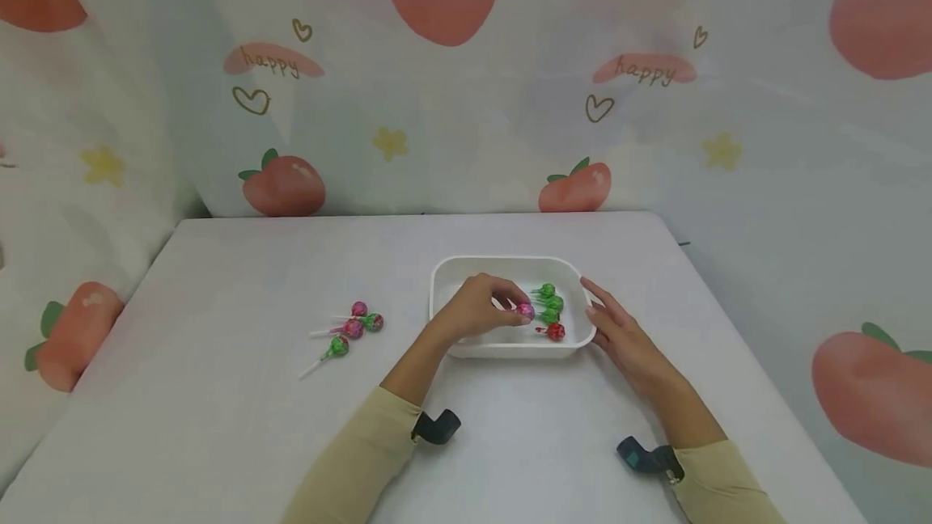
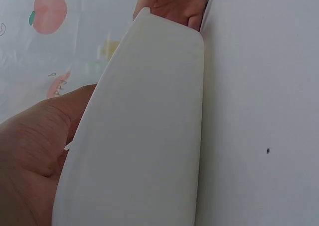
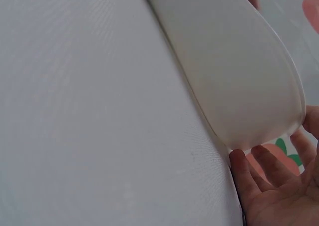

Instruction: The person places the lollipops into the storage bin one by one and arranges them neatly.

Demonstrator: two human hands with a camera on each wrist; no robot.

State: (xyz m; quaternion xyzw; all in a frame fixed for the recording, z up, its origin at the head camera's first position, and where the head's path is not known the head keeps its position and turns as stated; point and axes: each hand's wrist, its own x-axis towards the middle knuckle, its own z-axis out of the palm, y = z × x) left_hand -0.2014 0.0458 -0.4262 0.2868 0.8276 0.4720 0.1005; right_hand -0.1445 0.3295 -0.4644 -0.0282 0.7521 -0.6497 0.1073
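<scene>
Over the inside of a white tray point(image 1: 502, 352), my left hand point(image 1: 480, 307) pinches a pink-purple wrapped lollipop point(image 1: 525, 311) between thumb and fingers. Green lollipops point(image 1: 555, 303) lie in the tray's right half, with a red lollipop point(image 1: 556, 331) nearer the front. My right hand point(image 1: 622, 338) touches the tray's right end, its fingers extended along the outer wall and rim. In the left wrist view the tray's side wall point(image 2: 134, 116) hides the held lollipop. Spread fingers point(image 3: 271, 168) meet the tray's end in the right wrist view.
Left of the tray, a loose group of pink lollipops point(image 1: 353, 329) and green lollipops point(image 1: 338, 347) lies on the white table point(image 1: 218, 395), sticks pointing left. A fruit-printed curtain point(image 1: 466, 120) hangs behind the table's far edge.
</scene>
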